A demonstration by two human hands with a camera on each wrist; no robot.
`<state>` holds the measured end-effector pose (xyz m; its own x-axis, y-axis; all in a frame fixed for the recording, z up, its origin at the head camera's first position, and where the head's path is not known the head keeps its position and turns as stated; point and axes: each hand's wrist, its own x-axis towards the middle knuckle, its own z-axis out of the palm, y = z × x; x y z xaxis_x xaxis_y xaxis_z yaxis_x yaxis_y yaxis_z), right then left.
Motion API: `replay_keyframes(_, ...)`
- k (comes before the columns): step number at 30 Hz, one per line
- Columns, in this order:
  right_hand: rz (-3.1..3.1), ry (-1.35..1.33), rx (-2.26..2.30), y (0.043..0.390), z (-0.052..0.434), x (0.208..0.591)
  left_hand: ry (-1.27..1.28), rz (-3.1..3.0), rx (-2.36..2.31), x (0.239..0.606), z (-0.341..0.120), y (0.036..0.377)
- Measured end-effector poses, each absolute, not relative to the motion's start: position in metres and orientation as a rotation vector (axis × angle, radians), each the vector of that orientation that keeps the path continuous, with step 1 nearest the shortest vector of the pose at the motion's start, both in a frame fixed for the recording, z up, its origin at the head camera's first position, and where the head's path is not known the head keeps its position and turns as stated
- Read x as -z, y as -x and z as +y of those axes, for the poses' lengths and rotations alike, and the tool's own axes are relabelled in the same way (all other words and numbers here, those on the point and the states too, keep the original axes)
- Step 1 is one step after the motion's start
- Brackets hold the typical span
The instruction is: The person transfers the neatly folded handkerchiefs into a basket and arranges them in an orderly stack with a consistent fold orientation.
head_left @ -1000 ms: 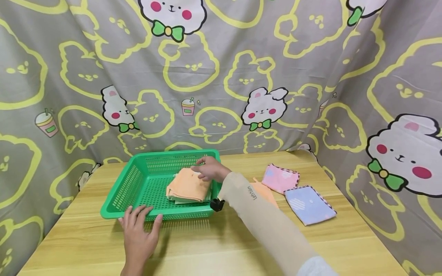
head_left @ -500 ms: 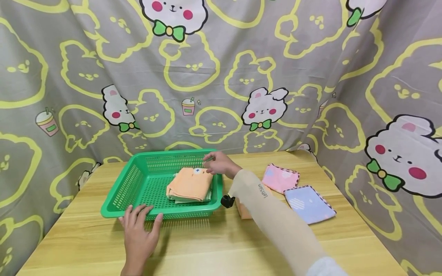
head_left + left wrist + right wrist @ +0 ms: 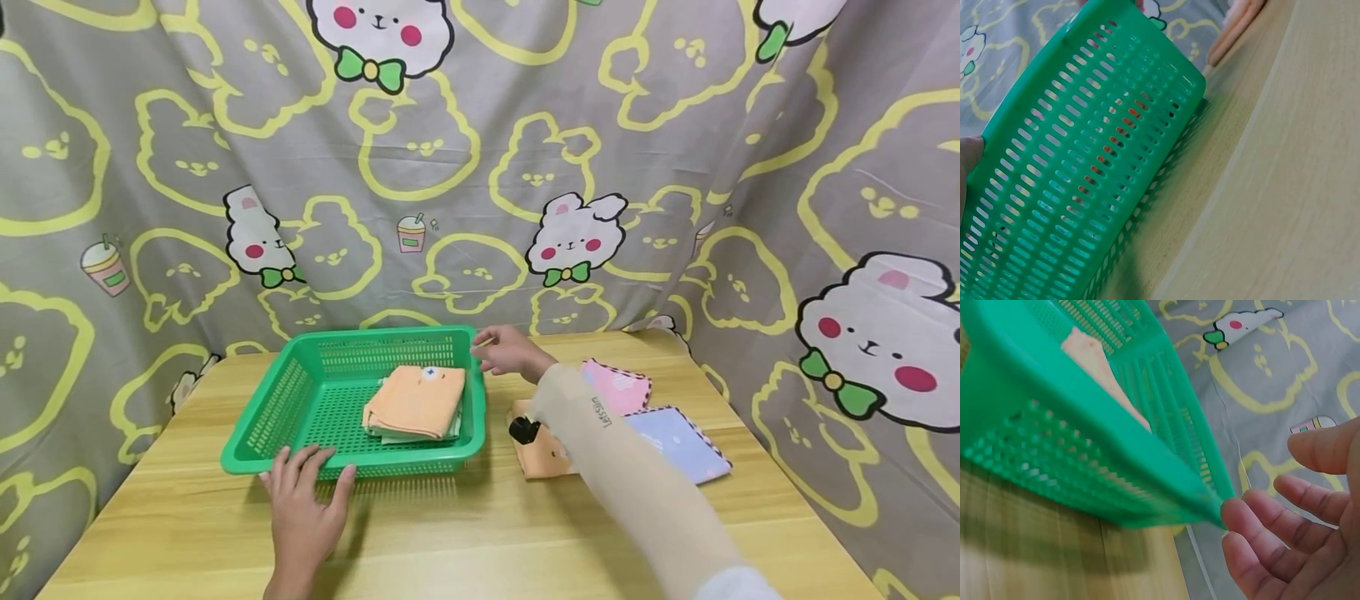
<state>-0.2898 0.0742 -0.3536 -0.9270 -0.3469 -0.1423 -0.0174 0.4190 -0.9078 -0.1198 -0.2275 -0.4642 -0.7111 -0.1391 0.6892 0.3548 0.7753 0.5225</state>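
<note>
The right hand (image 3: 1310, 519) hung at four o'clock, fingers loosely curled, just beside the green basket's (image 3: 1072, 450) corner; an orange cloth (image 3: 1094, 359) lay inside.

The beige sleeve (image 3: 600, 442) on the right forearm bears small dark lettering that seems to read "Let's Slim"; no other writing can be read.

The head view looks forward and down over the whole tabletop (image 3: 465, 533). The left wrist view sits close against the green basket (image 3: 1085, 162) front wall; the right wrist view closely faces its far corner, shared by all.
</note>
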Motion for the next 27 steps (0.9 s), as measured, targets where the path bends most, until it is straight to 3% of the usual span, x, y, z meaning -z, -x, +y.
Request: replay_keyframes(27, 2.461, 0.069, 1.481, 0.294, 0.168, 0.38, 0.168, -2.184, 0.834, 0.466, -0.227, 0.12)
